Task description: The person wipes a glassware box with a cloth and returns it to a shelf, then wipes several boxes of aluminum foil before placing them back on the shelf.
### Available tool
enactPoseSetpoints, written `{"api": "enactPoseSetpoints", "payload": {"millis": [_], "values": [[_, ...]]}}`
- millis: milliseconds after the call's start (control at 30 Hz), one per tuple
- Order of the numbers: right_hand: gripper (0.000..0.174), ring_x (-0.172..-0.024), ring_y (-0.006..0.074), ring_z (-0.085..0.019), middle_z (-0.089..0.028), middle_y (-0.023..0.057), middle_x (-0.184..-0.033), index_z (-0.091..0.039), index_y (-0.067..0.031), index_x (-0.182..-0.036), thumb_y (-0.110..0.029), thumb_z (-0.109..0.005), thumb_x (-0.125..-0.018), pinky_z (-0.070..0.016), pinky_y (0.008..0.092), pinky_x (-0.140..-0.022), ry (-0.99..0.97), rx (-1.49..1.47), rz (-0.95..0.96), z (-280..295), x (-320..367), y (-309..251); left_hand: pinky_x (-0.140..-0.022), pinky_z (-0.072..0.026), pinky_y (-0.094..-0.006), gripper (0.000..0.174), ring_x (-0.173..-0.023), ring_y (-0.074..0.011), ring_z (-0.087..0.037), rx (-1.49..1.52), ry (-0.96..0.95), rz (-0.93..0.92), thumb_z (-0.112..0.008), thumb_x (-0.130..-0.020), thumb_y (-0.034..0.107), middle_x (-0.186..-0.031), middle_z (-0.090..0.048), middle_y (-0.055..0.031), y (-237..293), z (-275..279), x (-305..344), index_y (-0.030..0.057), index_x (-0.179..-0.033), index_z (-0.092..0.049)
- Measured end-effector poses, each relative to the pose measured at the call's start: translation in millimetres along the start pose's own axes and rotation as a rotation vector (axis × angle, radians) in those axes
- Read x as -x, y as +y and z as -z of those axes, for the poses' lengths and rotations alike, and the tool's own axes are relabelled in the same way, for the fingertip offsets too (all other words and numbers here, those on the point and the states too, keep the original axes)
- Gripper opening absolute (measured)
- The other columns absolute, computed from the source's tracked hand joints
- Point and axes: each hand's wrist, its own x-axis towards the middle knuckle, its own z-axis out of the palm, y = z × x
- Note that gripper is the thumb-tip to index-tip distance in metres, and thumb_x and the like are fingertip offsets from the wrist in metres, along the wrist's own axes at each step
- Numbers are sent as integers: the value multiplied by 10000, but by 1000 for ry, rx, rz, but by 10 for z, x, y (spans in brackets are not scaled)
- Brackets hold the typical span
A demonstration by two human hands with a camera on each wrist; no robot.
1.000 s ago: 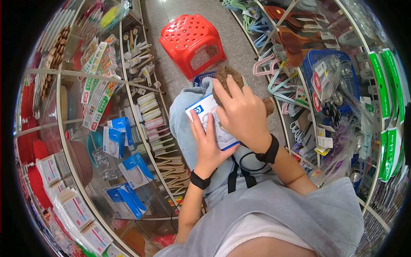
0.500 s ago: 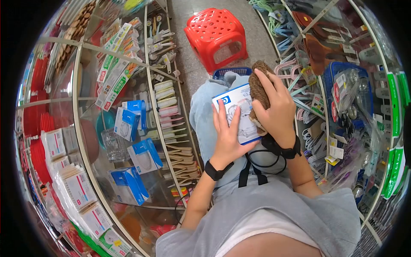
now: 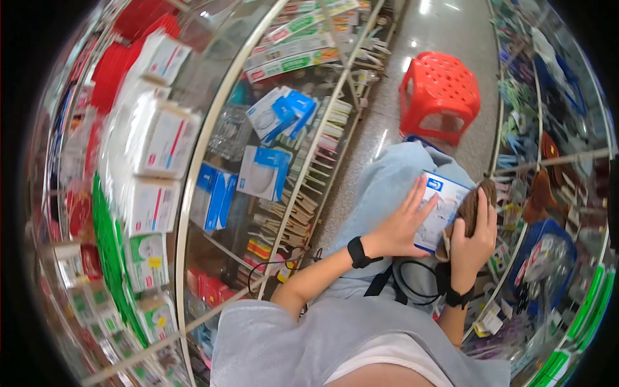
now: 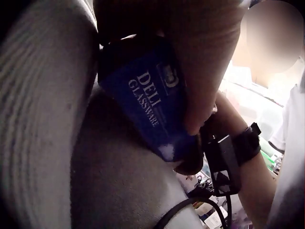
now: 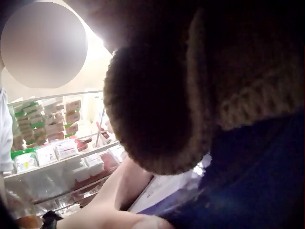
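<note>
In the head view my left hand (image 3: 401, 227) grips a white and blue glassware box (image 3: 443, 209), its fingers spread over the printed face and the thumb at the lower edge. The box is tilted above my lap. My right hand (image 3: 474, 248) holds a brown fuzzy cloth (image 3: 465, 218) against the box's right side. The left wrist view shows a blue side of the box (image 4: 147, 105) lettered "DELI GLASSWARE". Large and dark in the right wrist view, the cloth (image 5: 152, 109) covers part of the box.
A red plastic stool (image 3: 442, 93) stands in the aisle beyond my knees. On the left shelf are more blue and white boxes (image 3: 263, 173) and wooden clothespins (image 3: 293, 216). A blue basket (image 3: 548, 258) of packaged utensils sits on the right shelf. A black cable (image 3: 412, 284) loops over my lap.
The head view has turned left, so stool, hands and box appear farther right. My right hand has moved from over the box face to its right side with the cloth; my left keeps its grip.
</note>
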Motion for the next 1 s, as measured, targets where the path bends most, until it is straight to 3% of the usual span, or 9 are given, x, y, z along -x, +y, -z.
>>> {"api": "enactPoseSetpoints", "payload": {"millis": [300, 467, 533, 633, 733, 767, 833, 933, 1000], "values": [[535, -1073, 341, -533, -552, 179, -1167, -520, -42, -1248, 18, -504, -717, -392, 382, -938, 5, -223, -25, 88, 118, 199, -1110, -198, -422, 1288, -1369, -442, -91, 61, 57, 30, -869, -512, 252, -1479, 33, -291, 67, 21, 67, -19, -1434, -11], [545, -1212, 269, -445, -469, 116, -1334, -477, -73, -1317, -4, -485, -776, -311, 374, -1023, 30, -431, -197, 80, 282, 524, -1125, -165, -397, 1293, -1384, -394, -93, 95, 30, 116, -862, -537, 232, -1492, 10, -259, 154, -26, 128, -30, -1431, 35], [571, -1194, 272, -454, -433, 140, -1350, -433, -41, -1343, 1, -447, -774, -338, 353, -1002, 83, -658, -299, -3, 325, 705, -1128, -150, -392, 1300, -1384, -392, -96, 101, -6, 160, -862, -537, 231, -1491, 4, -262, 198, -55, 119, -23, -1432, 46], [558, -1197, 241, -450, -421, 121, -1370, -380, -42, -1377, -136, -435, -830, -340, 360, -1007, 9, -933, -445, -79, 356, 1090, -1125, -145, -375, 1281, -1395, -351, -94, 174, -70, 240, -856, -571, 236, -1499, 9, -246, 213, -42, 89, -11, -1436, 56], [611, -1131, 243, -500, -418, 158, -1349, -348, -22, -1383, -207, -462, -812, -416, 346, -944, -17, -1086, -438, -173, 344, 1303, -1098, -215, -364, 1149, -1375, -352, -173, 336, 8, 270, -777, -713, 227, -1479, -77, -274, 154, -147, 103, 28, -1443, 87], [654, -1071, 249, -543, -439, 183, -1307, -345, -11, -1375, -225, -507, -779, -477, 325, -874, -15, -1147, -472, -194, 340, 1345, -1093, -220, -362, 1063, -1368, -343, -197, 475, 53, 374, -725, -766, 234, -1473, -113, -270, 148, -196, 78, 36, -1448, 67], [648, -1050, 252, -558, -454, 178, -1287, -345, -14, -1372, -214, -509, -778, -494, 315, -848, -38, -1303, -513, -248, 348, 1464, -1083, -231, -357, 893, -1354, -327, -244, 754, 148, 583, -620, -873, 247, -1462, -184, -263, 152, -287, 12, 54, -1457, 27], [632, -1028, 248, -573, -494, 168, -1240, -355, -28, -1365, -203, -515, -779, -500, 308, -832, -70, -1458, -574, -324, 350, 1584, -1088, -219, -334, 704, -1354, -256, -236, 635, 203, 627, -519, -936, 206, -1457, -235, -199, 240, -342, -101, 46, -1459, -76], [630, -1016, 243, -578, -507, 167, -1224, -357, -40, -1368, -211, -515, -782, -500, 310, -833, -66, -1477, -650, -256, 324, 1536, -1088, -217, -327, 673, -1355, -244, -237, 596, 254, 596, -521, -936, 219, -1454, -252, -183, 282, -422, -110, 40, -1451, -127]]}}
